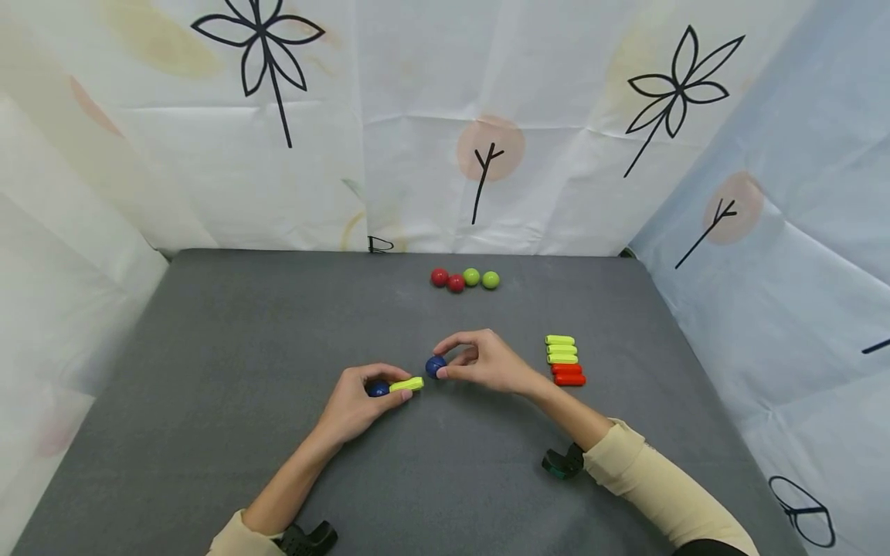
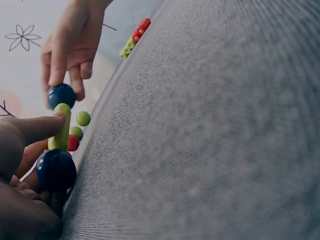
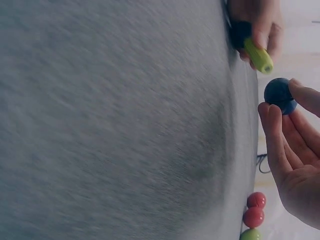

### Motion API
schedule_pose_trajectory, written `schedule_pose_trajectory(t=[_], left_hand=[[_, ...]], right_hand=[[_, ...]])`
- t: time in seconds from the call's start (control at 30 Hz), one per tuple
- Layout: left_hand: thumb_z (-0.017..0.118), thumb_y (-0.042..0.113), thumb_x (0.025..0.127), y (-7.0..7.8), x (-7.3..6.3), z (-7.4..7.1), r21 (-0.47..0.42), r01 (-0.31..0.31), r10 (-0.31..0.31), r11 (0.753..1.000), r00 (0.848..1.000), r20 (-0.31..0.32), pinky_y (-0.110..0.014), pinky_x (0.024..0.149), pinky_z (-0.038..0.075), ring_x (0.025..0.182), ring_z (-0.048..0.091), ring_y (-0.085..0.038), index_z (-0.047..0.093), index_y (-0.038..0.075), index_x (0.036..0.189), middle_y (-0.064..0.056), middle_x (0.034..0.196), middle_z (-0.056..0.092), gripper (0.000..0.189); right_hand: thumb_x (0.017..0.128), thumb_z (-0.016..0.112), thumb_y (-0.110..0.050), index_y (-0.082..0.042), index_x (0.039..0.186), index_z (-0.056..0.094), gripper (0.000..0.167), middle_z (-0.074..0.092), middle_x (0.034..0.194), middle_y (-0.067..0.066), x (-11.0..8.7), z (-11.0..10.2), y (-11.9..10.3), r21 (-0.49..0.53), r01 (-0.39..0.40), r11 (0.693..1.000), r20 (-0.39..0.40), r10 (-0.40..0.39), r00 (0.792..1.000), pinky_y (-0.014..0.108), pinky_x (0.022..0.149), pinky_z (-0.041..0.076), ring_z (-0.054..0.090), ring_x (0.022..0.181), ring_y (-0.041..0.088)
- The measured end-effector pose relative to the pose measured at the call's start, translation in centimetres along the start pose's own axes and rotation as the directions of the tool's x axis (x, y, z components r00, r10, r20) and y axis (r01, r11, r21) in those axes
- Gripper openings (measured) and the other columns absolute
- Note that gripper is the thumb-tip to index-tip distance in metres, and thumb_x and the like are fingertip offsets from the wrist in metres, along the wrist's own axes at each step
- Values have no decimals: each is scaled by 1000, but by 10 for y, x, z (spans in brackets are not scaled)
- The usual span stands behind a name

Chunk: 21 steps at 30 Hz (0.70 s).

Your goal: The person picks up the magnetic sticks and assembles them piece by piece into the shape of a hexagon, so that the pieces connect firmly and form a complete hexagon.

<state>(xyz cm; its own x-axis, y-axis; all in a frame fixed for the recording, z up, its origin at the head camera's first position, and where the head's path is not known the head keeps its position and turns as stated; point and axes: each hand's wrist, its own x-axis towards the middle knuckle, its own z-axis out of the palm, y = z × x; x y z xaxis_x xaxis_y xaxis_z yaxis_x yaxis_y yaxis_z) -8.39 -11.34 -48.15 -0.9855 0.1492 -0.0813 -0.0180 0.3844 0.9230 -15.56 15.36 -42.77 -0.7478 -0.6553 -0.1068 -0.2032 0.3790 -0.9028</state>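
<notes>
My left hand [image 1: 356, 405] grips a yellow-green rod [image 1: 406, 384] between thumb and fingers. A dark blue ball [image 1: 378, 388] sits at the rod's near end, close to the palm. Another blue ball [image 1: 435, 366] is pinched between thumb and fingertips of my right hand [image 1: 487, 361], just beyond the rod's free end. In the right wrist view a small gap shows between this ball [image 3: 280, 95] and the rod's tip [image 3: 266, 67], which has a hole in its end face.
Two red balls [image 1: 439, 277] and two green balls [image 1: 490, 280] lie at the back of the grey table [image 1: 278, 309]. On the right, yellow-green rods [image 1: 562, 349] and red rods [image 1: 569, 380] lie stacked in a column. Patterned cloth [image 1: 417, 154] hangs behind.
</notes>
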Motion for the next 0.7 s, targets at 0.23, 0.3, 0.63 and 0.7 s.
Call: schedule_pose_trajectory(t=[0.23,0.3,0.63,0.7], left_hand=[[90,20,91,1,-1,0,-13,-14,14,1000,1000,3,-33,96,53,104,70,-16,83,22,110,2,112,82,20],[90,20,91,1,-2,0,-13,-19,19,1000,1000,6,-32,95,53,104,70,-16,83,22,110,2,112,82,20],[90,23,91,4,-1,2,-22,-46,46,999,999,12,-32,100,53,110,72,-15,83,23,113,3,113,83,22],[90,24,92,4,-1,4,-31,-65,66,997,998,21,-31,100,53,111,72,-16,83,23,114,3,114,83,23]], right_hand=[[98,80,-8,-3,130,74,33,78,127,21,-8,13,1,-9,1,1000,29,-1,1000,22,82,63,82,100,21],[98,80,-7,-3,129,74,32,78,127,21,-8,14,0,-7,1,1000,25,0,1000,22,82,63,82,101,20],[99,79,-6,-1,130,73,32,77,125,25,-11,17,1,41,3,999,11,-3,1000,21,77,61,81,98,23],[98,79,-6,0,130,72,33,77,125,25,-12,19,2,53,2,999,10,-2,1000,21,77,61,82,100,25]])
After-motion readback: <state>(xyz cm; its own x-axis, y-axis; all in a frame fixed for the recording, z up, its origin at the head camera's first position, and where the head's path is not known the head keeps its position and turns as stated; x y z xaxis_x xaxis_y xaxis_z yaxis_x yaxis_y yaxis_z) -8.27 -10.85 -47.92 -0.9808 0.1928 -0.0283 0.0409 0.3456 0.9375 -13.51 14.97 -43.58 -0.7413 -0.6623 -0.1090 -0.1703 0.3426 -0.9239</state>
